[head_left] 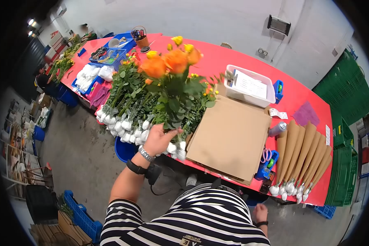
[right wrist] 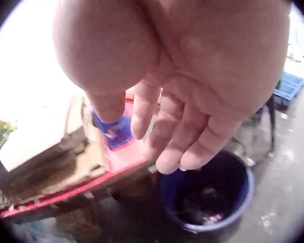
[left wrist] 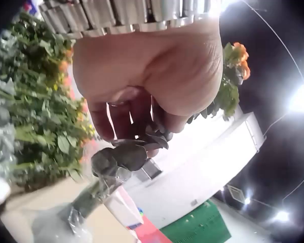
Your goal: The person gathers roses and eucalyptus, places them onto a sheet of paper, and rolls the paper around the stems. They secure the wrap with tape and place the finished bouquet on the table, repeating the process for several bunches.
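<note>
My left hand point(head_left: 158, 141) grips a bouquet point(head_left: 174, 92) by its stems, above the table's front edge. Orange roses and small yellow blooms top it, with green leaves below. In the left wrist view, the fingers curl round leafy stems, and clear film and a white wrapped end point(left wrist: 53, 223) show beneath. Beside this hand lies a row of similar bouquets point(head_left: 129, 92), their white wrapped ends point(head_left: 127, 125) toward the front edge. My right hand point(head_left: 260, 213) hangs low by the body and holds nothing; its fingers are loosely bent in the right wrist view point(right wrist: 177, 121).
Brown paper sheets point(head_left: 229, 135) are stacked on the red table point(head_left: 217, 61). To their right lie several paper-wrapped cones point(head_left: 303, 147), a spray can point(head_left: 278, 129) and a tape dispenser point(head_left: 268, 166). A white bin point(head_left: 250, 88) holds papers. Below the edge stands a blue bucket point(right wrist: 207, 195).
</note>
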Available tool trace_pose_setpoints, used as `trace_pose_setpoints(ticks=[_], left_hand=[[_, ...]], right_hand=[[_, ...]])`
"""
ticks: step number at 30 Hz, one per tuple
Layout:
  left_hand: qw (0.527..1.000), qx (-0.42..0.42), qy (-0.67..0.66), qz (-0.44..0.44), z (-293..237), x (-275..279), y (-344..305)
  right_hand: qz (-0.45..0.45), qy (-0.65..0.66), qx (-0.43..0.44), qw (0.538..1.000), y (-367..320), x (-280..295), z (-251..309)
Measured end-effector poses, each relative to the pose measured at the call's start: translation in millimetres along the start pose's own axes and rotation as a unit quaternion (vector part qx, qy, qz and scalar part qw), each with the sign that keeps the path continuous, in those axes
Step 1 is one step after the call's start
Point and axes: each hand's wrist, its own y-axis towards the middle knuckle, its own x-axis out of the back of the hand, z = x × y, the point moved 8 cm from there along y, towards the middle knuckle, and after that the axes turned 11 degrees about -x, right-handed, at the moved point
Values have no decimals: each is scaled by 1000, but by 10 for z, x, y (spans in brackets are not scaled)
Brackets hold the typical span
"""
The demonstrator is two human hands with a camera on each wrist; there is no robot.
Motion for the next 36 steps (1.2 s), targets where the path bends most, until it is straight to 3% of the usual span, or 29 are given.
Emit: trace_pose_setpoints(ticks=[2,4,8,12,15,16,18,21,23,25,29,33,35,36], left_hand=[[995,12,-95,33,-80,-434,-29],[990,19,-124,56,-133,-855,-45],[978,32,-190,79,-132,-1683,-126],[969,42,-200,139,-268,-2360,-230],[957,67,-221,177,-341,-2719,-332],[953,75,-233,181,-361,-2797,-355],[949,71,-234,200,-363,-2919,-380],[945,87,-236,207,-378,-3039,-414],[947,86,-223,213,-374,-3106,-440],[949,81,-223,206,-326,-3155,-459],[953,86,-207,205,-278,-3290,-502],[958,60,-163,227,-294,-3437,-566],[956,86,-171,223,-293,-3508,-621],[957,92,-154,230,-305,-3532,-638]], right_hand=[[18,-66,150,986,60,-152,687],[31,-106,230,967,-218,-364,1507],[100,-86,282,950,-956,-847,2704],[141,-143,419,885,-1705,-1208,3398],[252,-115,413,867,-1816,-1358,3451],[248,-111,409,871,-1750,-1333,3402],[339,-68,354,869,-1635,-1368,3229],[388,27,307,869,-1557,-1281,3132],[413,20,283,865,-1631,-1206,3152],[461,71,213,858,-1650,-1212,3090],[453,50,233,859,-1608,-1165,3042],[397,-22,293,870,-1530,-1036,3034],[343,-39,337,876,-1437,-946,2987],[358,-21,314,879,-1369,-948,2913]])
